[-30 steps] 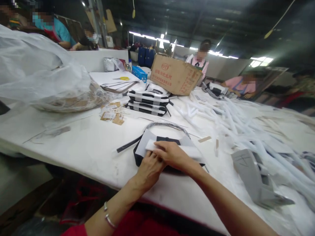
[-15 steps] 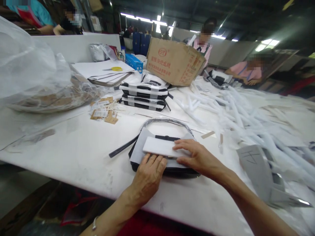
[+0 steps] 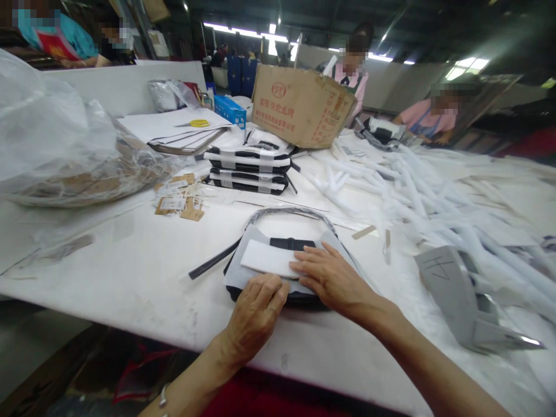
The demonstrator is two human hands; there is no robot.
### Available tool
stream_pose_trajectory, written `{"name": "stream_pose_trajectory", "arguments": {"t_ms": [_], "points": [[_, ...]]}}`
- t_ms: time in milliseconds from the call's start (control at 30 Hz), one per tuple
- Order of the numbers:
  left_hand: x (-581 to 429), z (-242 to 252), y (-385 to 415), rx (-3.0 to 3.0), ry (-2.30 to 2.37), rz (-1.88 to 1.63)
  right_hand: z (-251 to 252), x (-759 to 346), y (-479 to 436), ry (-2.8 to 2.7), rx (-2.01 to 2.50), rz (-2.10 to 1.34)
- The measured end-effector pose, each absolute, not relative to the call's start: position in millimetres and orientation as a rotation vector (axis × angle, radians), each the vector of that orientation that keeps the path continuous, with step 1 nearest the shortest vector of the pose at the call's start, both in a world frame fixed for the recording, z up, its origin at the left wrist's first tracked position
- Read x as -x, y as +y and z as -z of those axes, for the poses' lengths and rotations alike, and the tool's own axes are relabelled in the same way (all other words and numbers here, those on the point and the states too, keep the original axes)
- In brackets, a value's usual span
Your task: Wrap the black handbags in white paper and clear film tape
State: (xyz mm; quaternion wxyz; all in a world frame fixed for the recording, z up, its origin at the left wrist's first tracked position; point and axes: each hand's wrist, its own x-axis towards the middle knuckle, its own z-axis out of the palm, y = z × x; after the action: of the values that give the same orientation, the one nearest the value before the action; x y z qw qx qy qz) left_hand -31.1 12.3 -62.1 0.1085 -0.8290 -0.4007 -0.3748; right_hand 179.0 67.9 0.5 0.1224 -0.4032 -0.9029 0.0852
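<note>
— Where are you working, as it looks from above your hands?

— Long and white, the worktable runs away from you in a dim hall with strip lights overhead. Your flat black bag wrapped in grey-white paper lies near the front edge, straight ahead of you, its thin looped handle arching on the far side and a dark strap trailing off to its left.

— And your hands?

— Your left hand rests palm down, fingers together, on the near edge of the bag. Your right hand lies flat with the fingers spread, pressing the right end of a white rectangular paper strip that sits across the top of the bag. Neither hand grips anything; both simply press down.

— What else lies around you?

— Beyond the bag stands a stack of black bags banded in white paper, and behind it a brown cardboard box with red print. To your left you have a crumpled clear plastic sack and small brown card tags. To your right, white paper tubes lie scattered, with a grey folded card piece nearer you. Yellow scissors rest on a paper pile at the back, and other people sit at the table's far side.
</note>
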Motion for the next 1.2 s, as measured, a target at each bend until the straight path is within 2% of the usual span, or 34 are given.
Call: {"name": "stream_pose_trajectory", "arguments": {"t_ms": [333, 533, 700, 767, 1100, 1200], "points": [[27, 42, 15, 2.574, -1.266, 0.879, 21, -165, 36, -2.483, 1.230, -0.017], [29, 47, 12, 2.571, -1.248, 0.870, 3, -165, 46, -2.539, 1.449, -0.106], [27, 42, 12, 2.568, -1.264, 0.869, -28, -170, 66, -2.613, 1.492, -0.495], [27, 41, 13, 2.569, -1.266, 0.863, -30, -174, 69, -2.576, 1.460, -0.553], [30, 44, 9, 2.575, -1.218, 0.909, -26, -181, 60, -2.622, 1.314, -0.532], [30, 47, 12, 2.575, -1.214, 0.928, -25, -178, 52, -2.660, 1.352, -0.393]]}}
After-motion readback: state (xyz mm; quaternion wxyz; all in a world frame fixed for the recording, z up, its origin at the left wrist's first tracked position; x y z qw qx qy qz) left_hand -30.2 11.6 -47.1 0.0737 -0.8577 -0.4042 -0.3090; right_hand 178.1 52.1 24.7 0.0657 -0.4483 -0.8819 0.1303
